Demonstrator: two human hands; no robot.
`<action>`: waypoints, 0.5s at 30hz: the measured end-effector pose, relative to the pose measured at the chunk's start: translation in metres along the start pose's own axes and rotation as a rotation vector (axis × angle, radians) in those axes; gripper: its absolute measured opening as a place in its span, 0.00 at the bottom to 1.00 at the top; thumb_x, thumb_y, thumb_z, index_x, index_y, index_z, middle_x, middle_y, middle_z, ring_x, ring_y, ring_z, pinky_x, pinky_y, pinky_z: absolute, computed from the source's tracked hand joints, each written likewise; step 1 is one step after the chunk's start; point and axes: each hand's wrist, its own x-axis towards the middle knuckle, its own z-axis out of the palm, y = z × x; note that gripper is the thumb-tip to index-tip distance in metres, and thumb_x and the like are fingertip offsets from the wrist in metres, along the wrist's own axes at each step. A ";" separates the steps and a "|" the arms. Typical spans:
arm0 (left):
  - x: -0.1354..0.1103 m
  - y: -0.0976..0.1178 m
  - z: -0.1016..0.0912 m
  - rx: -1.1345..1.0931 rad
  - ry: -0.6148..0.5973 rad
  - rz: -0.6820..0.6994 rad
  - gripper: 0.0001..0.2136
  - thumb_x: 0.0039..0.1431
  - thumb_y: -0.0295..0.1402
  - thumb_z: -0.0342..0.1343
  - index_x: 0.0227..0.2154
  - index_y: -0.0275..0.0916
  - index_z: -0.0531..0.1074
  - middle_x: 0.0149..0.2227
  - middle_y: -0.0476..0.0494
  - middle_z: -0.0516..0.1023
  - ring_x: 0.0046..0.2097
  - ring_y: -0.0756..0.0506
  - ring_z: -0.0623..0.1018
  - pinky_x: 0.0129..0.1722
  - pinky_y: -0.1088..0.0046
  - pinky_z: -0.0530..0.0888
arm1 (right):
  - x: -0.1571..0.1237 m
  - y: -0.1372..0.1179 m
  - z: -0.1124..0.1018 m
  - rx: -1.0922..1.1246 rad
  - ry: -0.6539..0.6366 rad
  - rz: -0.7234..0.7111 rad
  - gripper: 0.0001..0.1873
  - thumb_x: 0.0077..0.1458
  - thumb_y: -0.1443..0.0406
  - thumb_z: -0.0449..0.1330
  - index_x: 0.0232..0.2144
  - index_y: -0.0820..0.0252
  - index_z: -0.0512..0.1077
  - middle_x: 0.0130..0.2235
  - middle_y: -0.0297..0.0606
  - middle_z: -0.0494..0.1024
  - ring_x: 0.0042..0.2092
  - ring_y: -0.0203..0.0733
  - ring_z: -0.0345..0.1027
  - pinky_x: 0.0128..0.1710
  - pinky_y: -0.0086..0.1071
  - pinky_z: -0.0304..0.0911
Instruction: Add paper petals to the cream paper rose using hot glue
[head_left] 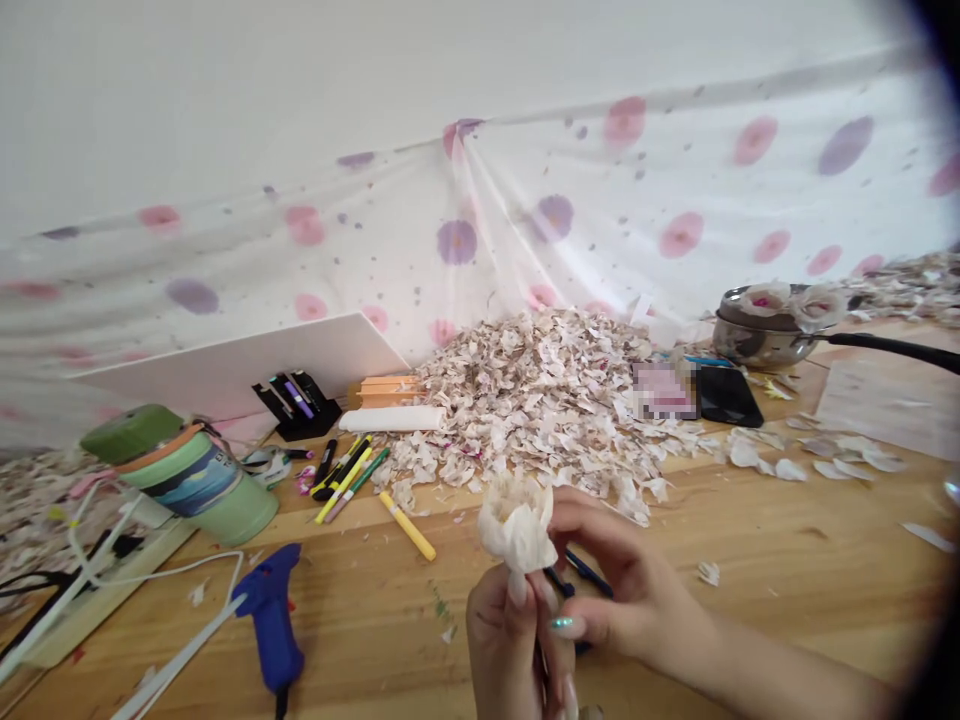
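A sheet of white fabric with pink and purple spots (457,240) hangs behind a wooden counter (697,610), which carries a great heap of pale petals (532,410) (too many to count). A blue glue gun (270,620) lies at the left, near a green tumbler (191,480), and a steel saucepan (757,335) sits at the far right. The left hand (506,640) is clenched around the base of a pale crumpled flower (517,525), held above the counter, while the right hand (630,570) pinches it from the side.
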 end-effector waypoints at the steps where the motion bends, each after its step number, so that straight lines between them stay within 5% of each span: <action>1: 0.001 -0.001 0.001 0.033 0.001 -0.015 0.24 0.39 0.58 0.62 0.16 0.39 0.67 0.05 0.56 0.58 0.09 0.58 0.54 0.11 0.83 0.51 | 0.001 0.000 0.001 0.036 -0.020 0.040 0.17 0.50 0.54 0.65 0.41 0.52 0.75 0.42 0.41 0.73 0.43 0.45 0.67 0.41 0.35 0.64; 5: 0.010 -0.009 0.007 0.113 0.036 0.016 0.25 0.44 0.58 0.58 0.13 0.41 0.62 0.06 0.56 0.56 0.10 0.57 0.52 0.10 0.80 0.49 | 0.006 0.000 0.004 0.118 -0.019 0.216 0.12 0.55 0.56 0.61 0.33 0.56 0.79 0.38 0.40 0.76 0.43 0.44 0.69 0.46 0.36 0.62; 8: 0.014 -0.016 0.010 0.070 0.114 0.107 0.26 0.47 0.54 0.60 0.11 0.39 0.58 0.06 0.56 0.57 0.10 0.58 0.52 0.10 0.80 0.47 | 0.007 0.002 0.009 0.310 -0.027 0.376 0.15 0.56 0.54 0.59 0.34 0.59 0.78 0.25 0.36 0.75 0.30 0.38 0.69 0.32 0.30 0.65; 11: 0.016 -0.019 0.012 0.041 0.212 0.210 0.26 0.48 0.52 0.60 0.10 0.38 0.58 0.06 0.57 0.57 0.09 0.58 0.53 0.08 0.82 0.47 | 0.006 0.006 0.014 0.556 -0.044 0.517 0.19 0.55 0.53 0.59 0.37 0.64 0.76 0.16 0.30 0.70 0.17 0.32 0.62 0.17 0.24 0.57; 15: 0.014 -0.018 0.014 0.063 0.286 0.246 0.26 0.44 0.52 0.63 0.11 0.37 0.61 0.06 0.57 0.58 0.08 0.59 0.54 0.08 0.85 0.49 | 0.004 0.008 0.019 0.630 -0.031 0.540 0.20 0.55 0.53 0.60 0.34 0.67 0.76 0.13 0.29 0.68 0.13 0.29 0.60 0.13 0.21 0.54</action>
